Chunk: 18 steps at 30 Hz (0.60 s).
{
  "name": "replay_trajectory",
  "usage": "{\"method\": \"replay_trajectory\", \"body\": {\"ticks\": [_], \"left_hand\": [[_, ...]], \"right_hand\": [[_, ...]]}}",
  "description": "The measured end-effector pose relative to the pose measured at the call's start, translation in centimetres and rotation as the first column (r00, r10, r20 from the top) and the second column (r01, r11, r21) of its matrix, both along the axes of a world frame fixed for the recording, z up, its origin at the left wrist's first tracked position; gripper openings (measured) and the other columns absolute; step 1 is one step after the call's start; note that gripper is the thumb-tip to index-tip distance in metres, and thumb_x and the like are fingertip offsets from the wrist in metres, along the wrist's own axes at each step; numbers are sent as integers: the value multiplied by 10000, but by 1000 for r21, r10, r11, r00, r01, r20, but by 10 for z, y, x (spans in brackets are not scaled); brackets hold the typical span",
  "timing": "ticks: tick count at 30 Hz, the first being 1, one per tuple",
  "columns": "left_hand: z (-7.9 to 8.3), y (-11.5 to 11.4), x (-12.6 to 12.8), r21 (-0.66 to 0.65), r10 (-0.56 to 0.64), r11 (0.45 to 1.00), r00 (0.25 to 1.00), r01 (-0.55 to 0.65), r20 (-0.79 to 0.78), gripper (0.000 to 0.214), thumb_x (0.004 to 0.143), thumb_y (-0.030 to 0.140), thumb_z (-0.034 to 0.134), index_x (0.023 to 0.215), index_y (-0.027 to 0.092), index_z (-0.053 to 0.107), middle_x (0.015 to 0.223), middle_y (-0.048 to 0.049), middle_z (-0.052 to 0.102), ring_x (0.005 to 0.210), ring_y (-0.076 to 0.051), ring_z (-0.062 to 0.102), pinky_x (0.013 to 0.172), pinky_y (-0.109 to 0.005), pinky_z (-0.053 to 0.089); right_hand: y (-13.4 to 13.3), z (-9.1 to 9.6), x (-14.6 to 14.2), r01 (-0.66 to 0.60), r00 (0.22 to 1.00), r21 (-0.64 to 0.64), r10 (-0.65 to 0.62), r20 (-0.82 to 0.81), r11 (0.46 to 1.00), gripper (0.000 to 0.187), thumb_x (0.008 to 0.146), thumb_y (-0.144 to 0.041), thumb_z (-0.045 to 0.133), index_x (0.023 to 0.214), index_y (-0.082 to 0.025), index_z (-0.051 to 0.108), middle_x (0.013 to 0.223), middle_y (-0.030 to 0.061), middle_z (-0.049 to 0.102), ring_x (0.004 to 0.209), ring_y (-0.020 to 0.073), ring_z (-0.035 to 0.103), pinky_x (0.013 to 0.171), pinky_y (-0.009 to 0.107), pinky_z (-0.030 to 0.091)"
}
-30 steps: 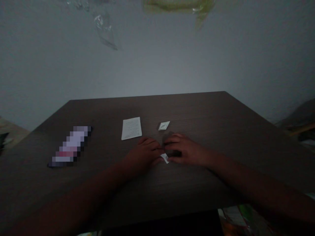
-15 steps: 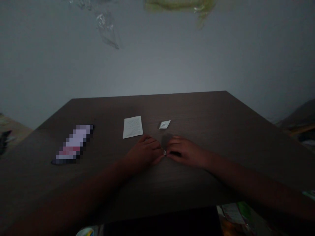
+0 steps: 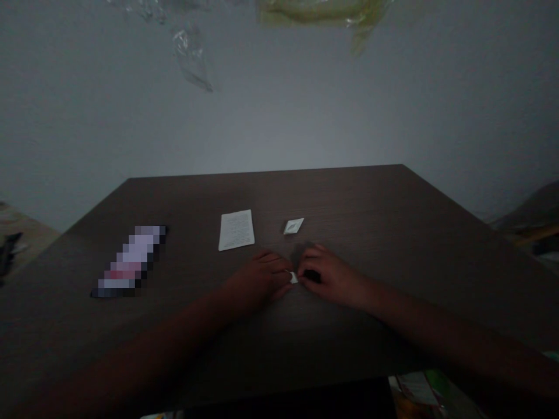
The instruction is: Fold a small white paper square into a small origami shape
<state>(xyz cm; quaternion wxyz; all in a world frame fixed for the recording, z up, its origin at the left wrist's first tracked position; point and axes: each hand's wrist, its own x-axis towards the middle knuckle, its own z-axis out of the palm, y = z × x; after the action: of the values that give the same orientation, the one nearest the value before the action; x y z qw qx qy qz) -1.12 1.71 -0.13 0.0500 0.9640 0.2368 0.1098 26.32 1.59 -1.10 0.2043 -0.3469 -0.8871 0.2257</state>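
Both my hands rest on a dark wooden table (image 3: 393, 221), fingertips meeting over a small white piece of paper (image 3: 293, 277). My left hand (image 3: 259, 278) presses its fingers down on the paper's left side. My right hand (image 3: 328, 273) has its fingers curled and pinched on the paper's right side. Only a sliver of the paper shows between them. Just beyond my hands lie a small folded white piece (image 3: 293, 226) and a larger white paper sheet (image 3: 236, 230).
A blurred-out oblong object (image 3: 129, 262) lies on the table's left part. A pale wall rises behind the table, with clear plastic (image 3: 192, 55) and a greenish thing (image 3: 318, 10) at the top. Clutter shows below the table's right edge.
My hands have drawn closer together over the small paper, so less of it shows than a second ago. The view has shifted slightly.
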Motion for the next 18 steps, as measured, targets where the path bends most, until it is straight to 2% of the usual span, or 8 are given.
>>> {"method": "replay_trajectory", "body": {"ticks": [8, 14, 18], "left_hand": [[-3, -2, 1, -51, 19, 999, 1000, -19, -10, 191, 1256, 241, 639, 1204, 197, 817, 1263, -62, 860, 1215, -271, 801, 1184, -433, 585], [-3, -4, -1, -64, 36, 997, 999, -34, 24, 201, 1257, 224, 634, 1311, 218, 827, 1315, -66, 874, 1268, -271, 803, 1213, -454, 557], [-4, -5, -5, -65, 31, 997, 999, -30, 22, 217, 1249, 221, 658, 1372, 258, 832, 1321, -42, 886, 1272, -258, 807, 1209, -439, 551]], "right_hand": [[-9, 0, -4, 96, 995, -37, -95, 23, 995, 103, 1078, -121, 781, 1090, -223, 798, 1088, 65, 771, 1118, 271, 714, 1069, 454, 565], [-16, 6, -4, 47, 989, 101, -61, 138, 994, 138, 1139, -158, 739, 1053, -211, 834, 1091, 82, 801, 1036, 259, 732, 1002, 435, 596], [-20, 10, 0, -23, 978, 191, -17, 208, 981, 151, 1112, -158, 777, 1007, -226, 861, 1047, 81, 820, 991, 271, 759, 976, 434, 636]]}}
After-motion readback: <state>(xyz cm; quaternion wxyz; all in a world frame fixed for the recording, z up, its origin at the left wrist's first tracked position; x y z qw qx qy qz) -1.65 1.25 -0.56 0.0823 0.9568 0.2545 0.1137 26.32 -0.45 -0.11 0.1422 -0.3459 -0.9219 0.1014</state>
